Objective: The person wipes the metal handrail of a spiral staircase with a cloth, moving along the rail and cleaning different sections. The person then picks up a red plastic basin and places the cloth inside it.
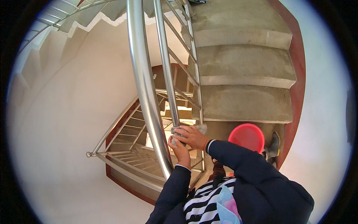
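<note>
Both my hands are wrapped around a grey cloth (176, 131) on the thinner steel rail (167, 56) of a stair railing. My left hand (180, 151) grips the cloth from the near side, its fingers on the rail's lower part. From the right, my right hand (193, 137) lies over the cloth with its fingers bent round the rail; a loose end of cloth sticks out behind it. The thick steel handrail (145, 84) runs just left of both hands. On the step to the right stands a red plastic basin (246, 137).
Concrete stairs (246, 102) rise ahead on the right, edged by a dark red skirting (298, 84) and a white wall. Left of the railing is the open stairwell, with a lower railing (123, 123). Dark boots (274, 144) stand beside the basin.
</note>
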Demonstrator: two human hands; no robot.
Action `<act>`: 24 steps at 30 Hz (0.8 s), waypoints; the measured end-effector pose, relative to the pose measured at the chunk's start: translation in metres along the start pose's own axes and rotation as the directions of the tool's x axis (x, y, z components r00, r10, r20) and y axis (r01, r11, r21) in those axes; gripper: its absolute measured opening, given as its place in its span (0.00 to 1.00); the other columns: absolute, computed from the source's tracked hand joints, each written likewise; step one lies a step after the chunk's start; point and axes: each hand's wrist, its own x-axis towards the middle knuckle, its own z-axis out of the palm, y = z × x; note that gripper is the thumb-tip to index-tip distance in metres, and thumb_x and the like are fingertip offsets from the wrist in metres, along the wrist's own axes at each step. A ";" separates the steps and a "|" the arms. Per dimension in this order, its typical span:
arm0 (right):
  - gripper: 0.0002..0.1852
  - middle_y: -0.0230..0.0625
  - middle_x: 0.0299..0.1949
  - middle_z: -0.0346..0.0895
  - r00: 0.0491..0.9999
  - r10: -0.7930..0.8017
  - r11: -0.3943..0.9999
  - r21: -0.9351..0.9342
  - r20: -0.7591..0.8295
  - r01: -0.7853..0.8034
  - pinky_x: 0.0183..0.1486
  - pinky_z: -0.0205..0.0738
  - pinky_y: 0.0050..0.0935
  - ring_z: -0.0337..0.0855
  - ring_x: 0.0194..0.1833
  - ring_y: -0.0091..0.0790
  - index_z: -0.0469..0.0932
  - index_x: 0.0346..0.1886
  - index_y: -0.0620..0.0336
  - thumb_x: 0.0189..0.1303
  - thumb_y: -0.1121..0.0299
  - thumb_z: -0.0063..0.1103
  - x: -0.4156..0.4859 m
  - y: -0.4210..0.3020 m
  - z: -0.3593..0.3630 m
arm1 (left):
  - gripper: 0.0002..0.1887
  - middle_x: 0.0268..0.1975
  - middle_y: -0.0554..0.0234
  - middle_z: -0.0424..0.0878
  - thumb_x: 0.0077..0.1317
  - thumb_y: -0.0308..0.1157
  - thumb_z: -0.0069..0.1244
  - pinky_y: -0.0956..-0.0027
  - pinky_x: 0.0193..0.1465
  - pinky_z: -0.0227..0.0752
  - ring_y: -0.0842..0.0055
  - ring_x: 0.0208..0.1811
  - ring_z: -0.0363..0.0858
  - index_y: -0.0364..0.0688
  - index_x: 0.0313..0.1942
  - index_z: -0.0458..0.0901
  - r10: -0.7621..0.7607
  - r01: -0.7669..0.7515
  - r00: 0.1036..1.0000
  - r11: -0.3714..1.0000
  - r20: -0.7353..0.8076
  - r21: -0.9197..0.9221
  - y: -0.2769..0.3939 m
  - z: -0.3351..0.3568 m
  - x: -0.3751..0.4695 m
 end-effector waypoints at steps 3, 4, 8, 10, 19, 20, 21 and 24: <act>0.20 0.29 0.65 0.73 0.986 -0.151 0.980 -0.119 0.076 0.160 0.61 0.64 0.38 0.67 0.69 0.35 0.77 0.59 0.45 0.63 0.63 0.60 0.017 0.020 -0.009 | 0.23 0.63 0.41 0.70 0.81 0.41 0.35 0.61 0.62 0.70 0.58 0.62 0.74 0.39 0.68 0.59 0.017 -0.015 0.999 0.999 -0.046 0.046 0.004 0.012 -0.001; 0.20 0.28 0.64 0.73 0.980 -0.177 0.975 -0.115 0.096 0.188 0.60 0.64 0.37 0.67 0.68 0.34 0.77 0.60 0.46 0.63 0.64 0.60 0.024 0.027 -0.011 | 0.23 0.64 0.41 0.70 0.81 0.41 0.35 0.61 0.62 0.70 0.58 0.62 0.74 0.39 0.68 0.59 0.044 -0.042 0.997 0.999 -0.064 0.033 0.009 0.018 0.004; 0.21 0.28 0.59 0.75 0.974 -0.199 0.979 -0.029 0.109 0.203 0.58 0.65 0.36 0.71 0.63 0.34 0.76 0.59 0.50 0.61 0.65 0.60 0.055 0.043 -0.019 | 0.22 0.62 0.44 0.71 0.81 0.43 0.36 0.61 0.62 0.71 0.61 0.60 0.75 0.37 0.65 0.62 0.090 -0.109 0.984 0.987 -0.153 -0.118 0.020 0.041 0.040; 0.22 0.30 0.56 0.76 0.978 -0.179 0.984 -0.008 0.104 0.180 0.58 0.67 0.39 0.73 0.60 0.36 0.76 0.59 0.51 0.59 0.66 0.60 0.071 0.050 -0.029 | 0.22 0.60 0.46 0.73 0.81 0.46 0.37 0.62 0.61 0.72 0.63 0.60 0.75 0.38 0.64 0.65 0.156 -0.167 0.972 0.985 -0.176 -0.051 0.032 0.052 0.054; 0.16 0.28 0.51 0.79 0.976 -0.214 0.939 -0.286 -0.049 0.191 0.54 0.67 0.39 0.77 0.55 0.35 0.81 0.53 0.49 0.62 0.65 0.56 0.205 0.112 -0.107 | 0.29 0.66 0.40 0.75 0.80 0.49 0.39 0.60 0.68 0.65 0.57 0.66 0.73 0.30 0.66 0.70 0.346 -0.344 0.931 0.938 -0.114 0.036 0.140 0.120 0.128; 0.15 0.28 0.50 0.80 0.971 -0.214 0.933 -0.316 -0.105 0.172 0.53 0.68 0.39 0.78 0.54 0.35 0.82 0.51 0.48 0.62 0.65 0.56 0.206 0.120 -0.109 | 0.29 0.64 0.39 0.77 0.79 0.47 0.43 0.60 0.64 0.69 0.55 0.64 0.76 0.30 0.65 0.72 0.396 -0.398 0.904 0.917 -0.160 0.024 0.159 0.130 0.121; 0.15 0.28 0.50 0.80 0.977 -0.176 0.945 -0.297 -0.122 0.133 0.52 0.68 0.40 0.78 0.54 0.35 0.82 0.51 0.48 0.61 0.64 0.57 0.204 0.118 -0.103 | 0.27 0.63 0.40 0.78 0.78 0.46 0.44 0.59 0.63 0.69 0.56 0.63 0.77 0.29 0.63 0.73 0.354 -0.364 0.924 0.930 -0.141 -0.048 0.160 0.129 0.121; 0.15 0.28 0.50 0.80 0.968 -0.105 0.972 -0.228 -0.227 0.052 0.52 0.67 0.42 0.78 0.56 0.37 0.83 0.49 0.47 0.57 0.62 0.61 0.190 0.098 -0.079 | 0.22 0.57 0.46 0.82 0.77 0.40 0.46 0.61 0.58 0.72 0.62 0.58 0.81 0.28 0.57 0.76 0.307 -0.305 0.937 0.952 -0.165 0.039 0.142 0.114 0.125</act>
